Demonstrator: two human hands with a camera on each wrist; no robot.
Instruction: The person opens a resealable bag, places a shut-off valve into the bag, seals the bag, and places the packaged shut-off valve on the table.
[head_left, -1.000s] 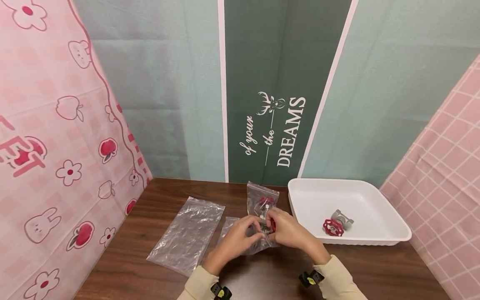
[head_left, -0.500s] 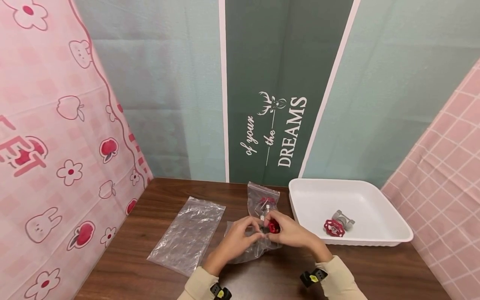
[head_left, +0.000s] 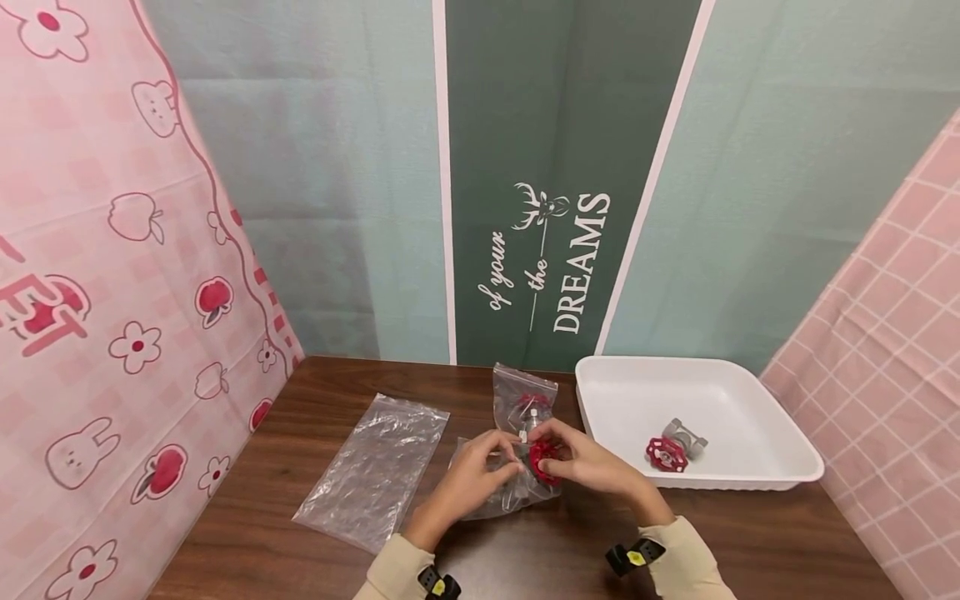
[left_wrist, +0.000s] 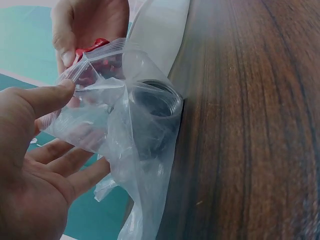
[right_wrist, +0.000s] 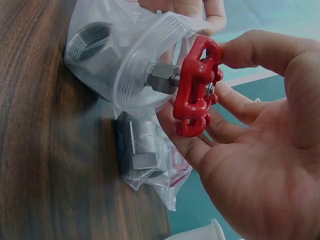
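Note:
My right hand point(head_left: 592, 462) grips the red handwheel point(right_wrist: 197, 85) of a metal gate valve, with thumb and fingers at its rim. The handwheel and the upper stem stick out of the mouth of a clear zip bag point(left_wrist: 135, 130). Still inside the plastic is the valve's grey threaded body point(right_wrist: 92, 50), low by the tabletop. My left hand point(head_left: 474, 471) pinches the bag near its zip edge, thumb on one side and fingers on the other. Just behind lies a second bagged valve point(right_wrist: 142, 145), also with a red handwheel.
A white tray point(head_left: 637, 400) stands on the right, holding a loose valve point(head_left: 667, 454) with a red handwheel. A flat clear bag point(head_left: 375, 475) lies to the left on the brown wooden table point(head_left: 255, 533). Fabric hangings enclose the back and sides.
The red handwheel has come out of the bag's mouth and turned into fuller view under the right fingers. The left hand keeps its hold on the bag with little movement.

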